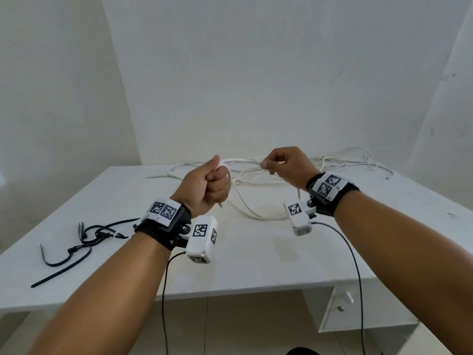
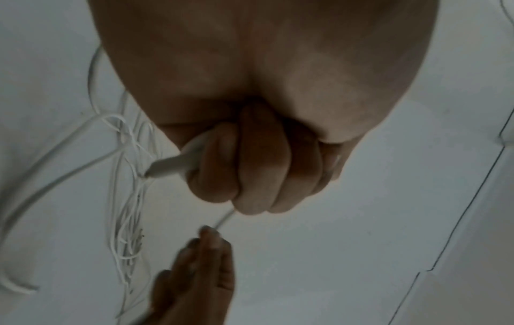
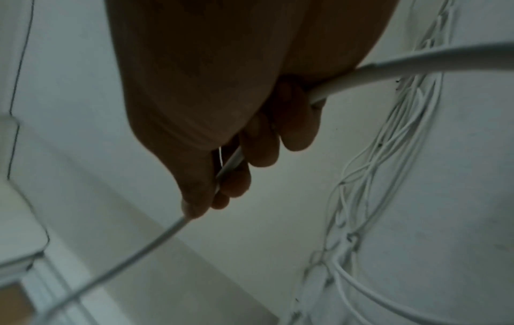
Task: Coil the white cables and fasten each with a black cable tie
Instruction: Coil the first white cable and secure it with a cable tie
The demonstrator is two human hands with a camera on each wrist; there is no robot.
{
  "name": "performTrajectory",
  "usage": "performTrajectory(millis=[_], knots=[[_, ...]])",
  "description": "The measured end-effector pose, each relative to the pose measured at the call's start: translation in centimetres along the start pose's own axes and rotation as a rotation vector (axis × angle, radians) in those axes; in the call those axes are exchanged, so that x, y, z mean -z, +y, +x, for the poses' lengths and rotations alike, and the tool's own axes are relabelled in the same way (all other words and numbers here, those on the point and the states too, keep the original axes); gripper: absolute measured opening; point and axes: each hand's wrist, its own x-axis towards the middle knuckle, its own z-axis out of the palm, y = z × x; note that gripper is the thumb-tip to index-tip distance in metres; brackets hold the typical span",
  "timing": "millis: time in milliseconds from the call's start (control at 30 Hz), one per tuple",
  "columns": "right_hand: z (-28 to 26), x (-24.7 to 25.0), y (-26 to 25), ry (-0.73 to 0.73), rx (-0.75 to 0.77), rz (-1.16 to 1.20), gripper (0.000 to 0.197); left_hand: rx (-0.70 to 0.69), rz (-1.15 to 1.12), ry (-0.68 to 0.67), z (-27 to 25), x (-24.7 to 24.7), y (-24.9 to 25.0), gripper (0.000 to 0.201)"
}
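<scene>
Both hands are raised above the white table (image 1: pixel 256 260) with one white cable (image 1: pixel 243 161) stretched between them. My left hand (image 1: pixel 212 184) is a fist round the cable, whose end pokes out below it (image 2: pixel 172 165). My right hand (image 1: pixel 279 163) pinches the same cable between thumb and fingers (image 3: pixel 230 162), and the cable runs on past the palm (image 3: pixel 417 63). Behind the hands lies a loose tangle of white cables (image 1: pixel 332 162) on the far part of the table. Several black cable ties (image 1: pixel 84 242) lie in a heap at the table's left.
The table stands in a white-walled corner. Its front edge is near my body, with a drawer with a knob (image 1: pixel 343 301) under its right side. Black cords (image 1: pixel 355 265) hang from the wrist cameras over the front edge.
</scene>
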Motion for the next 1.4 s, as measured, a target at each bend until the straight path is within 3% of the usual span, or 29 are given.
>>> performTrajectory(millis=[200, 400, 467, 567, 667, 800, 900, 1067, 1267, 1400], knots=[[-1.8, -4.7, -0.4, -0.186, 0.059, -0.181, 0.032, -0.113, -0.107, -0.025, 1.5, -1.1, 0.7, 0.044], [-2.7, -6.6, -1.6, -0.289, 0.136, -0.222, 0.022, -0.263, 0.055, 0.303, 3.6, -1.1, -0.2, 0.039], [-3.1, -6.5, -1.6, -0.346, 0.135, -0.248, 0.021, -0.331, 0.233, 0.437, 3.7, -0.6, -0.5, 0.039], [-4.2, -6.0, -0.6, -0.457, -0.023, -0.153, 0.026, -0.412, 0.563, 0.63, 3.5, 1.0, -0.3, 0.04], [-4.8, -5.5, 0.6, -0.389, -0.107, -0.011, 0.026, -0.388, 0.699, 0.691, 3.2, 3.0, -0.1, 0.038], [-4.7, -5.1, -1.0, -0.382, 0.089, -0.198, 0.02, -0.202, 1.144, 0.598, 2.9, 3.3, -0.9, 0.036], [-4.4, -4.6, -2.9, -0.385, 0.232, -0.226, 0.016, -0.053, 1.231, 0.458, 2.7, 2.9, -2.0, 0.038], [-2.5, -2.5, -2.9, -0.23, 0.254, -0.153, 0.011, 0.146, 1.038, 0.158, 1.5, 2.4, -2.6, 0.056], [-0.9, -0.9, -2.5, -0.092, 0.168, -0.009, 0.018, 0.108, 0.621, 0.003, 1.0, 0.7, -2.6, 0.042], [-0.3, -0.5, -2.7, -0.068, 0.121, 0.07, 0.021, 0.062, 0.335, -0.044, 0.8, -0.2, -1.4, 0.043]])
